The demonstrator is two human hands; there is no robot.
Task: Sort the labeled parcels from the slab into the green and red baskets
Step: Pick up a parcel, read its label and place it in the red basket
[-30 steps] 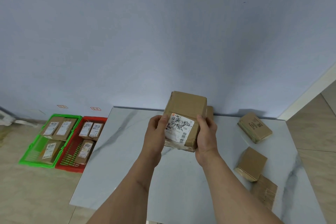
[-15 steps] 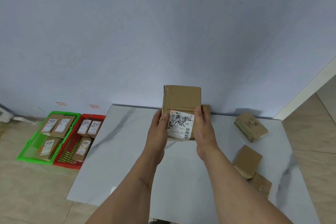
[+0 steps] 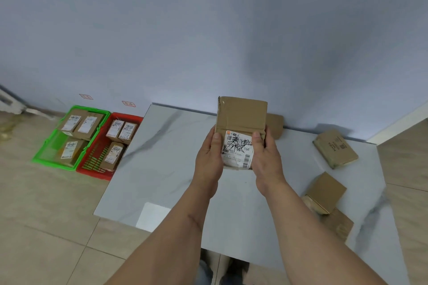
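Head cam showed me both hands, left hand (image 3: 209,157) and right hand (image 3: 266,157), gripping one box (image 3: 240,129) by its sides, label facing up, held above the slab (image 3: 162,169).

Makeshift parcel-sorting corner, bare blue wall (image 3: 208,30), beige tiled floor (image 3: 46,227), marble slab (image 3: 162,157), plastic baskets (image 3: 76,166)
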